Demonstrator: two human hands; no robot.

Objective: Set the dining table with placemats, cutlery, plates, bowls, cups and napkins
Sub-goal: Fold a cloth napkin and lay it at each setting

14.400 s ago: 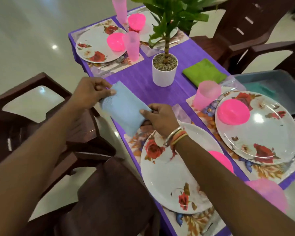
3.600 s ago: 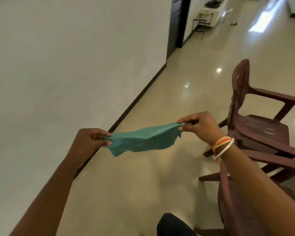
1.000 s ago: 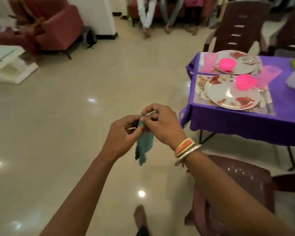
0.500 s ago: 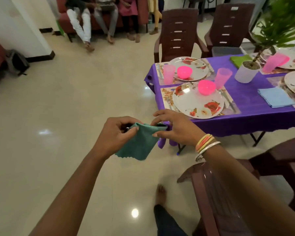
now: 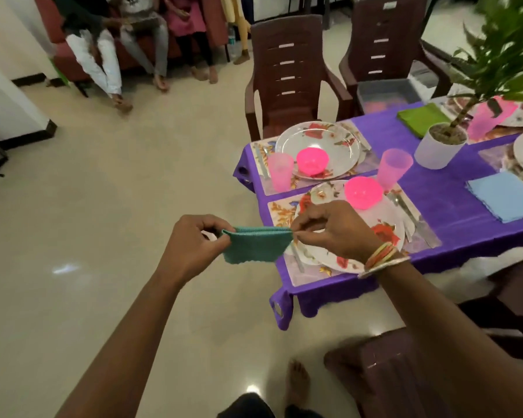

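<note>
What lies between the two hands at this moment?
In the head view, a teal napkin spans the gap, held in the air: the left hand pinches one top corner, the right hand the other.

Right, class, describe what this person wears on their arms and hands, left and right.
Both forearms are bare, with no sleeves in view, and neither hand is gloved. The right hand has a stack of bangles at the wrist: thin orange and yellow ones, then a silvery one. The left hand has nothing at its wrist.
</note>
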